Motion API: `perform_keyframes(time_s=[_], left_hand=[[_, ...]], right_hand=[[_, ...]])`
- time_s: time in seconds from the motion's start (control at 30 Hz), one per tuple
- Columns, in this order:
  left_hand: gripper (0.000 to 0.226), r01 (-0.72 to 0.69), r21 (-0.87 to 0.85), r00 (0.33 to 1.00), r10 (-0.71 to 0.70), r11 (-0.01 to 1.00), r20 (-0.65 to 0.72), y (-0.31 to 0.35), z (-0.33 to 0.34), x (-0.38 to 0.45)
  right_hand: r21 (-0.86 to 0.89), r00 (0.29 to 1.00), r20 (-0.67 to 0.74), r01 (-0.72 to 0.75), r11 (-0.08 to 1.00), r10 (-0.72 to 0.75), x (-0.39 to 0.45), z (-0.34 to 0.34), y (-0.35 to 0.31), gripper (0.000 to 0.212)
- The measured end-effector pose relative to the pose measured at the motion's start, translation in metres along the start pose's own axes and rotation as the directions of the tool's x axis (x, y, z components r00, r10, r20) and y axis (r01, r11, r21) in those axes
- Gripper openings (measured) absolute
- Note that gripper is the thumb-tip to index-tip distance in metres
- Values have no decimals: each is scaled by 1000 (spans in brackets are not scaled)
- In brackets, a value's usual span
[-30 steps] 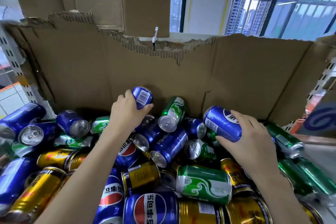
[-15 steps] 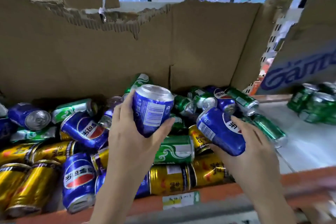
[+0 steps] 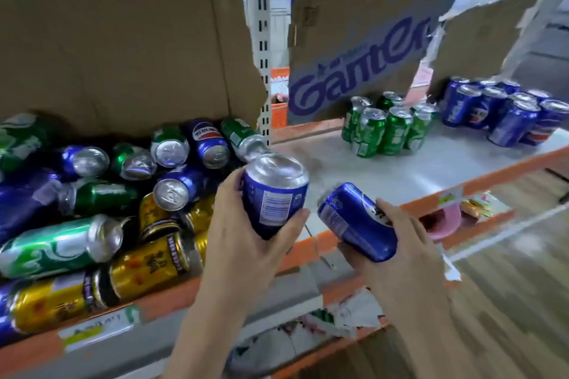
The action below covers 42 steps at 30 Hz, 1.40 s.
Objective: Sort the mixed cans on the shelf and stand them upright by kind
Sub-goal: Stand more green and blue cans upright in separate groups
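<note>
My left hand point(image 3: 246, 243) grips a blue can point(image 3: 274, 194) held upright, its silver top facing up. My right hand point(image 3: 397, 258) grips a second blue can point(image 3: 357, 221) tilted on its side. Both cans hang above the shelf's front edge, just right of the mixed pile point(image 3: 101, 209) of blue, green and gold cans lying on their sides. Further right on the white shelf point(image 3: 369, 172) stand a cluster of upright green cans point(image 3: 385, 129) and a cluster of upright blue cans point(image 3: 498, 114).
A torn cardboard wall point(image 3: 129, 40) backs the pile. A cardboard sheet with blue lettering point(image 3: 360, 71) hangs behind the green cans. A perforated metal upright point(image 3: 263, 49) divides the two bays. The shelf's orange front rail point(image 3: 437, 197) runs below my hands; wooden floor lies to the right.
Both hands lifted their blue cans out of the pile and carried them rightward. The view swung right, bringing the upright green and blue groups into sight.
</note>
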<state>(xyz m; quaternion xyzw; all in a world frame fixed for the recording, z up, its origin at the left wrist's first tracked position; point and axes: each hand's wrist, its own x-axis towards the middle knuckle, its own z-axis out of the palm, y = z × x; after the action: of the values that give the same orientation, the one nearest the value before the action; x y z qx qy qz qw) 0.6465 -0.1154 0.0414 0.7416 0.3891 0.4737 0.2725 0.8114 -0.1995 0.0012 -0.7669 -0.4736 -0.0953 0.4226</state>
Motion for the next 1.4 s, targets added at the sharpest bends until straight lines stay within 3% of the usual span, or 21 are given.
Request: perform_keyframes(time_s=[0.2, 0.47, 0.57, 0.9, 1.03, 1.27, 1.4], left_hand=[[72, 23, 22, 995, -25, 1000, 96, 37, 94, -23], [72, 46, 9, 980, -47, 999, 195, 58, 173, -10], [81, 41, 24, 973, -46, 999, 226, 61, 203, 8], [72, -78, 161, 940, 18, 984, 342, 52, 311, 99], [72, -74, 135, 919, 15, 988, 394, 49, 352, 130], [78, -28, 114, 915, -20, 993, 404, 51, 413, 161], [75, 32, 136, 938, -77, 990, 337, 59, 450, 168]], right_hand=[[12, 999, 21, -48, 999, 48, 7, -58, 86, 74], [-25, 996, 26, -81, 996, 82, 39, -81, 149, 71], [-17, 997, 7, -78, 997, 78, 61, -81, 173, 70], [-151, 993, 32, -111, 982, 117, 178, -68, 252, 69], [-155, 988, -14, -151, 976, 151, 216, -67, 277, 73], [-131, 988, 15, -151, 980, 154, 277, -68, 329, 71], [-210, 992, 115, -22, 977, 47, 323, -63, 365, 75]])
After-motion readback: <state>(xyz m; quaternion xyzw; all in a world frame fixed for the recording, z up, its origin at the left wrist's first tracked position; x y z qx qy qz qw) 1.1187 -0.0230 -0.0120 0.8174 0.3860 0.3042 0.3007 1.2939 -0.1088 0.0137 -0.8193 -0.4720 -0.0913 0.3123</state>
